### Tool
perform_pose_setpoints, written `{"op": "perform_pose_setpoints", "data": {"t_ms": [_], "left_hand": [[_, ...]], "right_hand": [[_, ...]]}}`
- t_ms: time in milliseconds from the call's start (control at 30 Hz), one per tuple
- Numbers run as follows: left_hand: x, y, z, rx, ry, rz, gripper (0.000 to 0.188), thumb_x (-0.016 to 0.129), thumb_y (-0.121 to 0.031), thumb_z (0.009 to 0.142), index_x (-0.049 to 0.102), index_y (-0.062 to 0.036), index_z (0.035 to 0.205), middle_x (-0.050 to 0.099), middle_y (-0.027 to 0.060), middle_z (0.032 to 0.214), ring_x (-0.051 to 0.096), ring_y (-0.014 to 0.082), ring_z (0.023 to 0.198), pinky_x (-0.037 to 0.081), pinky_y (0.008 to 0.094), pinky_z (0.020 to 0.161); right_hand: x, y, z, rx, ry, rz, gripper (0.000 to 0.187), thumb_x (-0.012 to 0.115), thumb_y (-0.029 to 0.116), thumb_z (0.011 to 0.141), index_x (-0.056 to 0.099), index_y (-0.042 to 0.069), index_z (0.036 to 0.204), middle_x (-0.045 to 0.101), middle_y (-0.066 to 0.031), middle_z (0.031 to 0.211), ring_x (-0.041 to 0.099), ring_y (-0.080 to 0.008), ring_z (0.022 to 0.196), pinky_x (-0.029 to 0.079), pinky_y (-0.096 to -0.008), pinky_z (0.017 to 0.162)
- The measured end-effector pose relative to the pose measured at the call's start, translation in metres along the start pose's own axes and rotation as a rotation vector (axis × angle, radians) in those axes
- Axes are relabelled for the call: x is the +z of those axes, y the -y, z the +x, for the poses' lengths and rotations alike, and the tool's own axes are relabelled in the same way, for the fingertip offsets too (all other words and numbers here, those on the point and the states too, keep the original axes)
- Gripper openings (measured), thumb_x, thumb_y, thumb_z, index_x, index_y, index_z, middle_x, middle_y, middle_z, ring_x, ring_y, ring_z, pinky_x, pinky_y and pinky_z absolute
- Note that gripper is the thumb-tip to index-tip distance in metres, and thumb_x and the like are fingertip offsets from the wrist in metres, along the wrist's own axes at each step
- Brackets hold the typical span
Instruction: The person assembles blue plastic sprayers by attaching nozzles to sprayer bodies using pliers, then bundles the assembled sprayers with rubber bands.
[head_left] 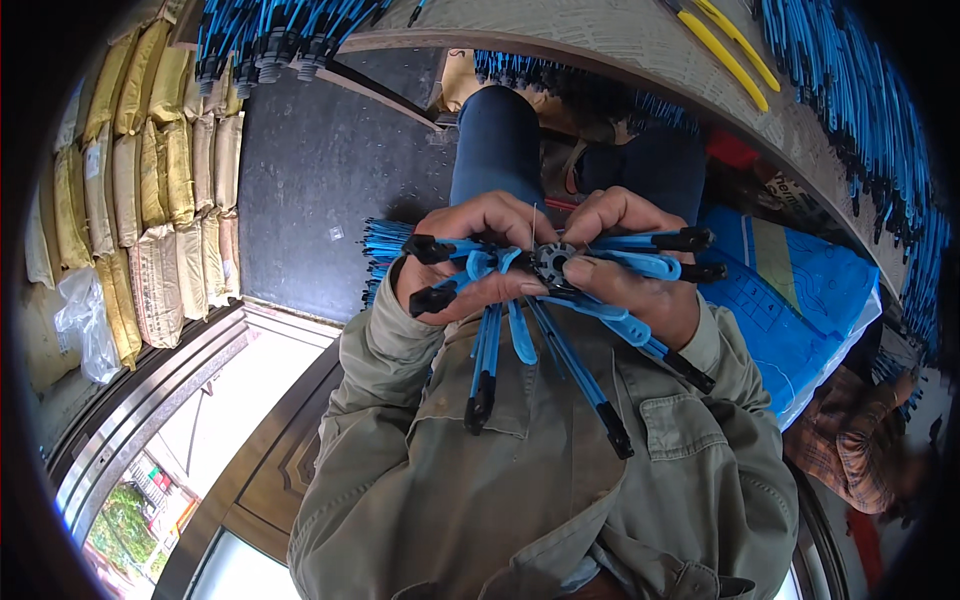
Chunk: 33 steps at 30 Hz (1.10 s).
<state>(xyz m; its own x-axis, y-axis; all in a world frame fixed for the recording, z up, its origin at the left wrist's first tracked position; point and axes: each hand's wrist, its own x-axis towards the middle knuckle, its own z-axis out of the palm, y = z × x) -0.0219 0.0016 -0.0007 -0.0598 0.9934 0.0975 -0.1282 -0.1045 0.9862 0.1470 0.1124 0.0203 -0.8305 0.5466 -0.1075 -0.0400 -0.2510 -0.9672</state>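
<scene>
A round, toothed black-and-grey hub [551, 263] sits between my two hands, above my lap. Blue ribs [585, 375] with black ends fan out around it, like a small umbrella frame; several hang down over my jacket. My left hand [480, 225] is closed on the hub's left side, with ribs running under its fingers. From the other side, my right hand [640, 290] pinches the hub's edge, its thumb lying on the rim. A thin wire [534, 218] rises from the hub between my fingertips; which fingers touch it is unclear.
A workbench [580, 25] curves across the far side, with yellow-handled pliers [725, 55] on it. Blue rib bundles lie at its left [285, 35] and right [860, 110]. Stacked sacks [150, 190] stand at left. A blue bag [800, 290] and a person in plaid [850, 440] are at right.
</scene>
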Motion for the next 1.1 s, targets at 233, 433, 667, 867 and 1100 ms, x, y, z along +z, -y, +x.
{"op": "perform_pose_setpoints", "data": {"t_ms": [233, 433, 667, 867, 1100], "left_hand": [[0.009, -0.006, -0.004, 0.023, -0.152, -0.024, 0.024, 0.07, -0.005, 0.074, 0.058, 0.0011, 0.093, 0.061, 0.016, 0.094, 0.06, 0.0193, 0.086, 0.048, 0.0297, 0.074], [0.015, -0.004, -0.009, 0.063, -0.165, 0.164, 0.039, 0.071, -0.023, 0.073, 0.063, 0.0045, 0.099, 0.064, 0.0161, 0.089, 0.059, 0.0229, 0.082, 0.047, 0.0328, 0.072], [0.016, -0.003, -0.012, 0.076, -0.163, 0.172, 0.037, 0.071, -0.022, 0.072, 0.063, 0.0037, 0.097, 0.064, 0.0166, 0.088, 0.06, 0.0231, 0.081, 0.048, 0.0328, 0.071], [0.019, -0.007, -0.014, 0.047, -0.182, 0.095, 0.036, 0.071, -0.023, 0.074, 0.062, 0.0032, 0.097, 0.063, 0.018, 0.09, 0.061, 0.0236, 0.081, 0.048, 0.0327, 0.071], [0.0, -0.025, -0.003, -0.221, -0.037, -0.614, 0.043, 0.073, -0.018, 0.074, 0.058, 0.0048, 0.107, 0.06, 0.0202, 0.095, 0.059, 0.0237, 0.091, 0.046, 0.0323, 0.08]], "right_hand": [[-0.002, -0.007, -0.003, -0.103, 0.101, 0.067, 0.033, 0.076, 0.011, 0.07, 0.057, 0.001, 0.095, 0.059, -0.0059, 0.087, 0.057, -0.0106, 0.079, 0.046, -0.0242, 0.068], [-0.001, -0.019, -0.01, -0.249, -0.02, -0.164, 0.041, 0.077, 0.011, 0.068, 0.056, 0.0, 0.1, 0.059, -0.0087, 0.09, 0.058, -0.015, 0.083, 0.046, -0.0268, 0.072], [0.0, -0.021, -0.009, -0.353, -0.016, -0.231, 0.04, 0.077, 0.01, 0.068, 0.057, -0.001, 0.101, 0.06, -0.0096, 0.089, 0.059, -0.0173, 0.08, 0.047, -0.0285, 0.07], [-0.007, -0.02, -0.006, -0.385, 0.034, -0.216, 0.033, 0.077, 0.008, 0.065, 0.062, 0.0, 0.094, 0.061, -0.0103, 0.086, 0.059, -0.0181, 0.076, 0.047, -0.0284, 0.067], [-0.017, -0.013, 0.01, -0.429, 0.184, -0.177, 0.035, 0.081, 0.01, 0.06, 0.065, 0.001, 0.089, 0.062, -0.0106, 0.081, 0.058, -0.019, 0.072, 0.045, -0.0306, 0.064]]}}
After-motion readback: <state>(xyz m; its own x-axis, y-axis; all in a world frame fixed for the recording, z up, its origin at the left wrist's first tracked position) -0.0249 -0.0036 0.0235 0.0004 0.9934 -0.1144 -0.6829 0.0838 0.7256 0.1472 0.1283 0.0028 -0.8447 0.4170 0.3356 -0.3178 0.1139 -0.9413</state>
